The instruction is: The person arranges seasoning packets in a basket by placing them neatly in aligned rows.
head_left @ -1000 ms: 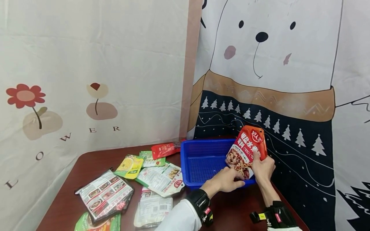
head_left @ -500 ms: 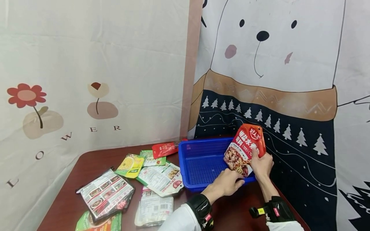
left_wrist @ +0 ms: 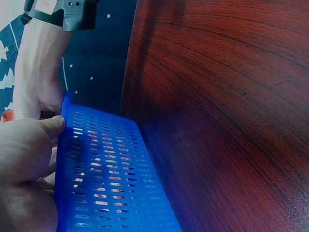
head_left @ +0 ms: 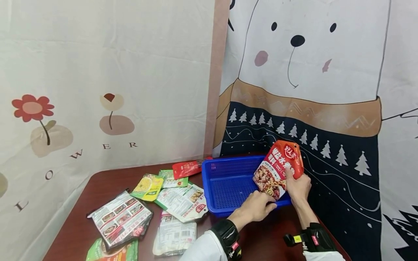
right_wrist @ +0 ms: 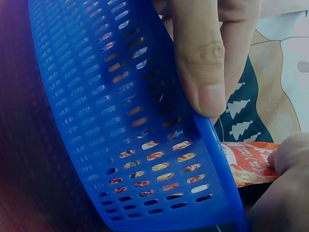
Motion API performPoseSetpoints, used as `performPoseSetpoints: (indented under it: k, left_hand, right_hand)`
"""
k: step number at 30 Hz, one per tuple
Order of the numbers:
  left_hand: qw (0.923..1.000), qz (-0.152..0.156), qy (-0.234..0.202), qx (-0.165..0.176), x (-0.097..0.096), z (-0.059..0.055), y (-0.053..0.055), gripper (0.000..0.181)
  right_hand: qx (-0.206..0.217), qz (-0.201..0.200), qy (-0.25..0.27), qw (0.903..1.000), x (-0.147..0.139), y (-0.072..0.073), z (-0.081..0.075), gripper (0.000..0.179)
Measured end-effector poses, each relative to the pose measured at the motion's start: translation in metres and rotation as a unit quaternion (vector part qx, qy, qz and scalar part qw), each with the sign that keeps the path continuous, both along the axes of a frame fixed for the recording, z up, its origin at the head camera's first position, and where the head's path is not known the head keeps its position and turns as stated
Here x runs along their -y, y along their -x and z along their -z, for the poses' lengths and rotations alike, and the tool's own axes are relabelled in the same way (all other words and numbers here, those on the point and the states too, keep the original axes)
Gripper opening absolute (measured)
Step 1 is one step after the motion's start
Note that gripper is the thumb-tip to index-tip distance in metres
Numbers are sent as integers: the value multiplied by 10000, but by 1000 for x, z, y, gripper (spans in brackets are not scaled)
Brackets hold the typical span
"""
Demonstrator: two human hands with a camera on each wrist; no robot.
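The right hand is gripping a red-and-white glossy flat food pouch along its right edge, thumb lying across the printed front. The pouch is leaning, top up and tilted, within the right end of a blue rectangular perforated plastic basket; its bottom edge is being hidden behind the fingers of the left hand. The left hand is pinching the basket's near rim, thumb outside; whether its fingers are also touching the pouch I cannot tell.

Risks, in my judgement: the slick film could be sliding from the right thumb if that grip is loosening; the lower corner could be catching on the rim or the left fingers; a hard pull on the rim could be tipping or dragging the basket over the smooth tabletop.

Materials: the basket wall is showing rows of short rounded slots, the rim standing out as a thicker lip. The dark red wood-grain table is shining faintly. To the left, a black-edged white printed packet is lying flat, its film creasing and reflecting light.
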State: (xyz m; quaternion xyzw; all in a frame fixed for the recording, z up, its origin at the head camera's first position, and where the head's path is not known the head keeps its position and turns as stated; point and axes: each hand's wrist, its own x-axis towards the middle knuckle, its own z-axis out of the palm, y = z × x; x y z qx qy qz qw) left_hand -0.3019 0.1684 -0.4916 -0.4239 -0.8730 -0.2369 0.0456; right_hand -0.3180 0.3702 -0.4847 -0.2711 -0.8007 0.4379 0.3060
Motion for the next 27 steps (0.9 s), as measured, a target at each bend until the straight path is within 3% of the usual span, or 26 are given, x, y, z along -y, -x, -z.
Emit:
performPoseSetpoints:
  k: [9, 13, 16, 19, 22, 25, 27]
  left_hand:
    - [10000, -12, 27, 35, 0, -2, -1, 20]
    - [10000, 6, 45, 3, 0, -3, -1, 19]
    - [10000, -10, 71, -14, -1, -3, -1, 19]
    - [9999, -46, 118, 32, 0, -2, -1, 20]
    - [9999, -99, 136, 0, 2, -2, 0, 22]
    - [9995, -82, 199, -221, 8, -5, 2, 29]
    - [9986, -31, 271, -446, 15, -8, 3, 37]
  right_hand:
    - [-316, -30, 247, 9992, -3, -2, -3, 61]
    - [-838, 17, 297, 9960, 0, -5, -10, 66]
    - [-1483, 20, 89, 9889, 1, -8, -18, 70]
    - [-2077, 0, -540, 9767, 2, -11, -26, 73]
    - [-2593, -182, -1299, 9569, 6, -14, -33, 71]
    - [-2871, -632, -1895, 9368, 13, -15, -40, 67]
    - [-2863, -989, -2142, 9286, 20, -16, -42, 65]
